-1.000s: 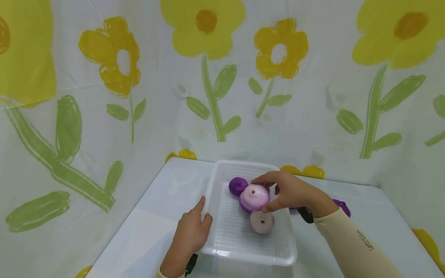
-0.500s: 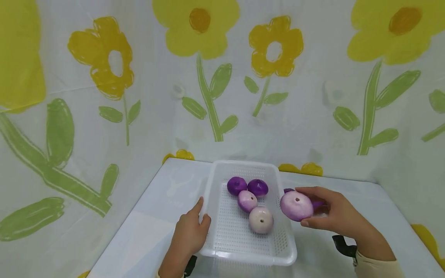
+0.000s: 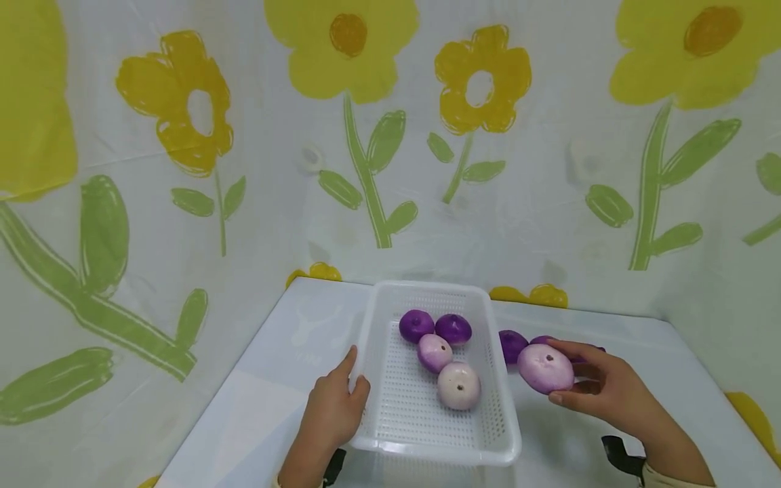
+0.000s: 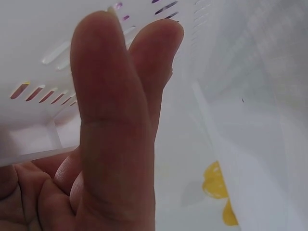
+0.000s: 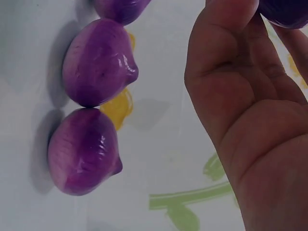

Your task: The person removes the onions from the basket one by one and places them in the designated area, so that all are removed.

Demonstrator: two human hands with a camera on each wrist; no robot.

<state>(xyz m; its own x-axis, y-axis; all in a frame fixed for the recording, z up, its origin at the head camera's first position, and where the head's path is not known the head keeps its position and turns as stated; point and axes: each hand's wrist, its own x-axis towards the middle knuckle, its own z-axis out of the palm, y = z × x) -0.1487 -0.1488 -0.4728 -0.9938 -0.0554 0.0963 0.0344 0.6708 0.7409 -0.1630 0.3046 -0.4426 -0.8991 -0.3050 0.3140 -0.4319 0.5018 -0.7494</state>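
My right hand [image 3: 616, 390] pinches a purple-and-white onion [image 3: 545, 369] between thumb and fingers, above the table right of the basket. In the right wrist view the held onion [image 5: 288, 12] shows only at the top corner. My left hand [image 3: 335, 407] holds the left side of a white plastic basket [image 3: 390, 447], thumb and forefinger stretched along its wall. Other fingers [image 4: 53, 202] of that hand fold in by the basket's lower edge in the left wrist view. Inside the basket lie several onions, including a dark purple onion [image 3: 416, 327] and a paler onion [image 3: 459, 386].
Beyond the held onion, more purple onions lie on the table; one purple onion [image 3: 512, 346] sits close to the basket's right wall. The right wrist view shows a purple onion [image 5: 84, 151] in a row with others. A flower-printed cloth [image 3: 537, 224] stands behind the white table [image 3: 244, 400].
My right hand has moved from over the basket out to the right with the onion in its fingers, uncovering the onions inside. The left hand and basket have stayed put.
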